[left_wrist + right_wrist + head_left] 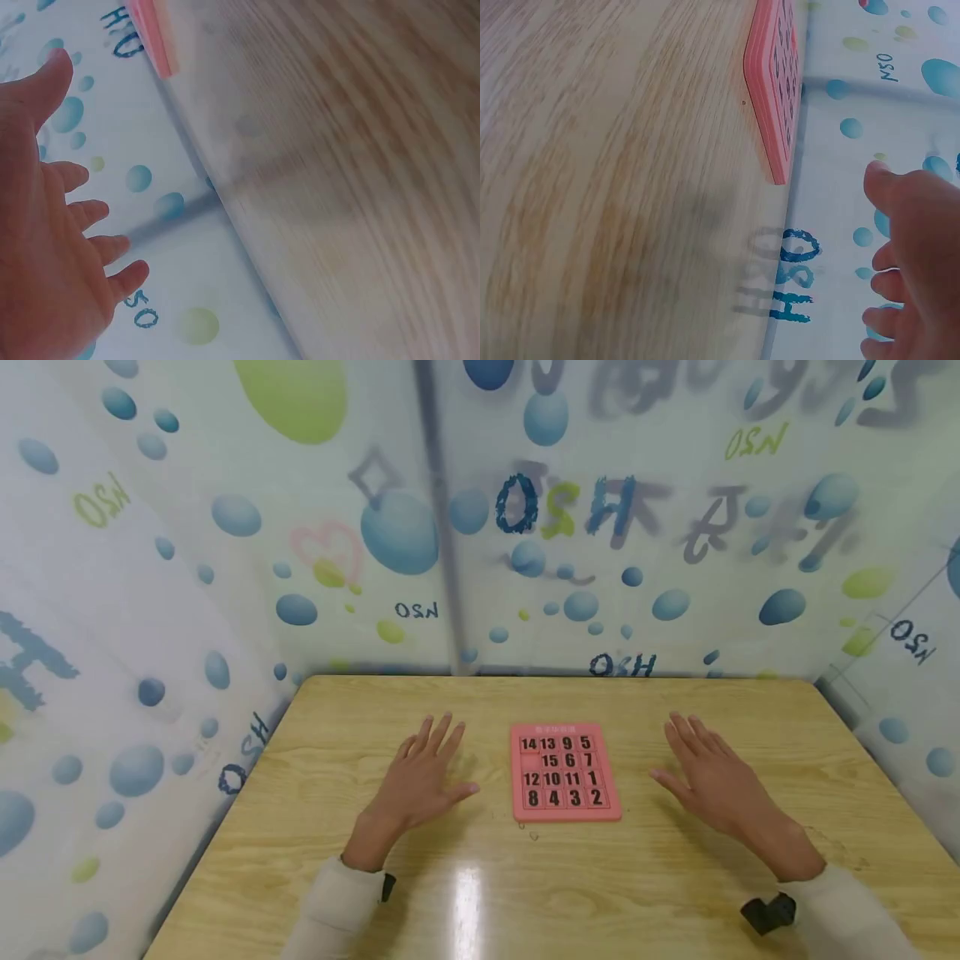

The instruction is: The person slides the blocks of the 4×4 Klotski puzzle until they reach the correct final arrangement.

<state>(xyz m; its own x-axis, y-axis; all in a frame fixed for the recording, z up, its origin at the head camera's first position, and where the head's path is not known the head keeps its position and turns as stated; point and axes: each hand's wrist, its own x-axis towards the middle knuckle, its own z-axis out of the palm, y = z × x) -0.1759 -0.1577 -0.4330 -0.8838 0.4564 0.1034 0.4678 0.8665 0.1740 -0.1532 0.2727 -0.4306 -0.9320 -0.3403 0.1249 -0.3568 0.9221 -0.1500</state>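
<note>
A pink sliding number puzzle lies flat on the wooden table, its black-numbered tiles facing up. The gap in the tiles is at the left end of the second row, beside the 15. To the left of the puzzle my left hand hovers palm down, fingers straight and thumb pointing toward it. My right hand mirrors it on the other side, fingers extended and holding nothing. Both hands are apart from the puzzle. The puzzle's pink edge shows at the top of the left wrist view, and its side in the right wrist view.
The light wooden table ends at a back wall printed with blue and green bubbles and lettering. A similar side wall stands at the left. Dark straps show at the cream sleeves' cuffs.
</note>
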